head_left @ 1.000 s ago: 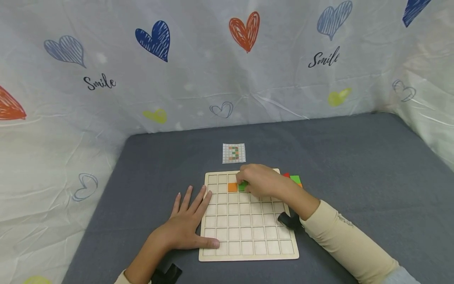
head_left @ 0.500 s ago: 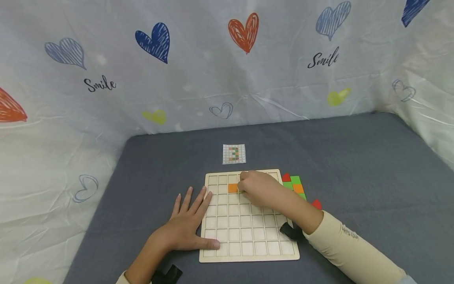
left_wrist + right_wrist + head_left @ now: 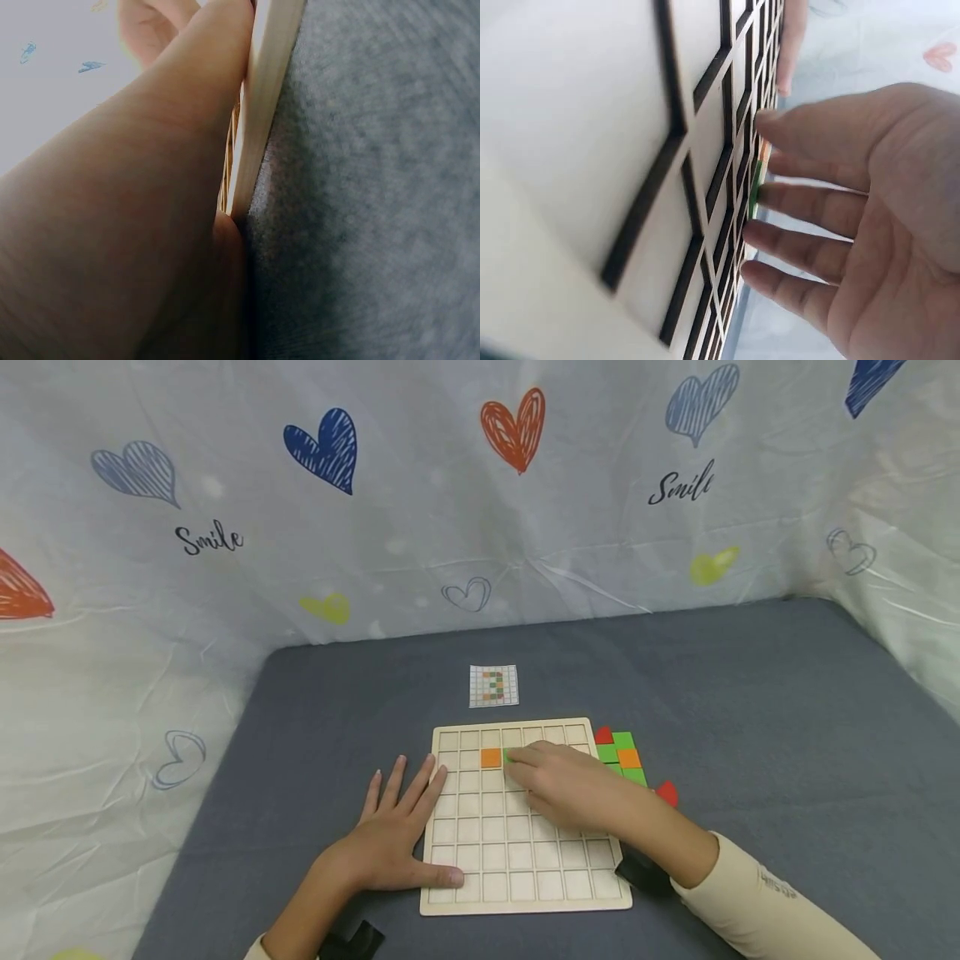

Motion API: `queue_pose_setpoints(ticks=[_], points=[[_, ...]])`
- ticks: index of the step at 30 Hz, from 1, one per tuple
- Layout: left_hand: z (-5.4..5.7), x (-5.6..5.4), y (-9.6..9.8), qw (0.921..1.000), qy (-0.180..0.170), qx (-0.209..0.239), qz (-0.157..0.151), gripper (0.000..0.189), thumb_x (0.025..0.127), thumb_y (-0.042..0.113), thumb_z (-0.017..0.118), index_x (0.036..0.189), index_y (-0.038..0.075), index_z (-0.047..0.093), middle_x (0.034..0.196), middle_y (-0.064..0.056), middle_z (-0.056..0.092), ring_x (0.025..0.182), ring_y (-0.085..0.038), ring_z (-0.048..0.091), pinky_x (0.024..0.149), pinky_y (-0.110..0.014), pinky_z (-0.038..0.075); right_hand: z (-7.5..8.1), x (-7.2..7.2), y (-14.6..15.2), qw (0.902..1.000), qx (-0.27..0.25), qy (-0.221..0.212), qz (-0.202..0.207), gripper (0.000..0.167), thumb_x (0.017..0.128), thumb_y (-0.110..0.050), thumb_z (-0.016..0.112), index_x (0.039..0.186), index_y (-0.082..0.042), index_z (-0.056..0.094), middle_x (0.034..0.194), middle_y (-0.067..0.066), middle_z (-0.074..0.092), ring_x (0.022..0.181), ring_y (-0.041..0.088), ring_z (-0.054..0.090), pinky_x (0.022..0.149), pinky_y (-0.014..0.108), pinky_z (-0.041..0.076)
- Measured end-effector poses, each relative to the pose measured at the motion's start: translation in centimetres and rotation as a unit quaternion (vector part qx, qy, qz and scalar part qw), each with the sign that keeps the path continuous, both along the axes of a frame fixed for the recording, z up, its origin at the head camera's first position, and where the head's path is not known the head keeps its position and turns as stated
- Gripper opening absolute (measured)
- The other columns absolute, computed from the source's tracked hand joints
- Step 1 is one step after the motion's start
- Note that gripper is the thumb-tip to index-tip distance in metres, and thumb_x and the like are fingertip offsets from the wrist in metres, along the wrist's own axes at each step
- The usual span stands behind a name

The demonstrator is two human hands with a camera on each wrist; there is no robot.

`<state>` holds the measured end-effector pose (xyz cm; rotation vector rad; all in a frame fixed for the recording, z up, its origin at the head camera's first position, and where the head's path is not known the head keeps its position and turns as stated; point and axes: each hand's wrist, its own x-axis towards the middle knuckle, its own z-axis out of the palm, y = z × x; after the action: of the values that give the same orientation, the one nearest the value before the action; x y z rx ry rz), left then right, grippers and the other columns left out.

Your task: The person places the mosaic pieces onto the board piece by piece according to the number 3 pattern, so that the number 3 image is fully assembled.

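Note:
A wooden grid board lies flat on the table. My left hand rests on its left edge, fingers spread and thumb on the lower left corner. An orange square tile sits in a cell of the second row. Beside it on the right, a green tile lies in its cell, mostly covered in the head view. My right hand reaches over the board with relaxed fingers, the fingertips at the green tile. The right wrist view shows the thumb apart from the fingers and nothing pinched between them.
Several green tiles, a red piece and another orange tile lie against the board's right side. A second red piece is near my right forearm. Behind the board lies a small pattern card.
My right hand has loosened its pinch on the green tile, leaving it in the cell. The hand has flattened and shifted toward me and slightly right. The left hand stays put.

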<state>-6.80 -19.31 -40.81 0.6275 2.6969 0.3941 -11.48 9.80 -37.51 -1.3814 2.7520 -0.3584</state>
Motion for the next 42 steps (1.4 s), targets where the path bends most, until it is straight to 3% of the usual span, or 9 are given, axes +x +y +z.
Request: queue_pose_setpoints(ticks=[10,22,27,35,42], points=[[0.9,0.1,0.4,0.9999,-0.01,0.0,-0.003,0.126,0.072,0.088,0.058,0.163,0.022,0.002,0.167,-0.001,-0.01,0.149,-0.037,-0.019,0.112,-0.066,-0.01,0.3,1.2,2.1,0.9991,-0.025,-0.016,0.03,0.04,0.089,-0.008,0.071,0.128,-0.002,0.065,0.133,0.011,0.063,0.129,0.033,0.053,0.109,0.046,0.039],[0.8,0.1,0.2,0.9999,-0.011,0.009,-0.005,0.124,0.074,0.086,0.059,0.163,0.021,0.001,0.167,-0.001,-0.011,0.148,-0.037,-0.02,0.111,-0.067,-0.011,0.6,1.4,4.9,0.9981,-0.051,-0.03,0.019,0.035,0.086,-0.006,0.075,0.12,-0.004,0.068,0.128,0.009,0.063,0.125,0.028,0.054,0.106,0.045,0.042],[0.9,0.1,0.2,0.9999,-0.01,0.009,-0.006,0.125,0.074,0.086,0.059,0.163,0.021,0.001,0.167,-0.002,-0.01,0.149,-0.038,-0.019,0.111,-0.067,-0.01,1.0,1.0,6.5,0.9974,-0.066,-0.029,0.005,0.029,0.085,-0.004,0.073,0.115,-0.006,0.07,0.122,0.006,0.063,0.114,0.022,0.057,0.094,0.042,0.05],[0.8,0.1,0.3,0.9999,-0.004,0.007,-0.006,0.126,0.073,0.086,0.06,0.163,0.019,0.003,0.168,-0.004,-0.009,0.149,-0.038,-0.019,0.111,-0.067,-0.01,1.3,-0.5,8.9,0.9952,-0.076,-0.034,-0.051,0.033,0.089,-0.007,0.076,0.121,-0.001,0.07,0.129,0.017,0.063,0.122,0.036,0.056,0.098,0.052,0.047],[0.9,0.1,0.3,0.9999,-0.003,0.008,-0.006,0.125,0.073,0.086,0.06,0.163,0.02,0.004,0.168,-0.003,-0.009,0.149,-0.038,-0.019,0.111,-0.067,-0.011,0.2,-1.6,10.1,0.9936,-0.068,-0.028,-0.086,0.03,0.09,0.001,0.07,0.12,0.003,0.07,0.127,0.021,0.063,0.119,0.04,0.058,0.095,0.053,0.049]])
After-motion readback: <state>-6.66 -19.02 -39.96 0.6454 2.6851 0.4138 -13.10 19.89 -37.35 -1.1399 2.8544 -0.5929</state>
